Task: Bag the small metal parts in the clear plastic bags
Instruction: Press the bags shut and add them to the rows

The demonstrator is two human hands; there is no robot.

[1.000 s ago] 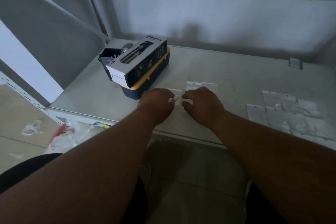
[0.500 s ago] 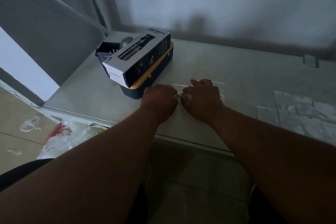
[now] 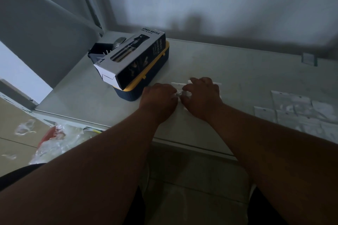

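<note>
My left hand (image 3: 158, 99) and my right hand (image 3: 202, 97) meet knuckle to knuckle over the white shelf (image 3: 237, 82). Between their fingertips a small shiny metal part (image 3: 178, 94) shows, pinched by the left fingers. The right fingers pinch a small clear plastic bag (image 3: 187, 94), mostly hidden under the hand. More flat clear bags (image 3: 178, 84) lie on the shelf just beyond the hands. A pile of filled clear bags (image 3: 300, 113) lies at the right.
A spray bottle carton (image 3: 131, 60) lies on a blue box with a yellow lid (image 3: 148, 86) left of the hands. A black holder (image 3: 99, 49) stands behind it. Crumpled plastic (image 3: 58, 139) lies on the floor at the lower left. The shelf's front edge (image 3: 192, 144) runs under my forearms.
The hands have closed together from a small gap. The metal part now shows between the fingertips. The camera has tipped down and nearer.
</note>
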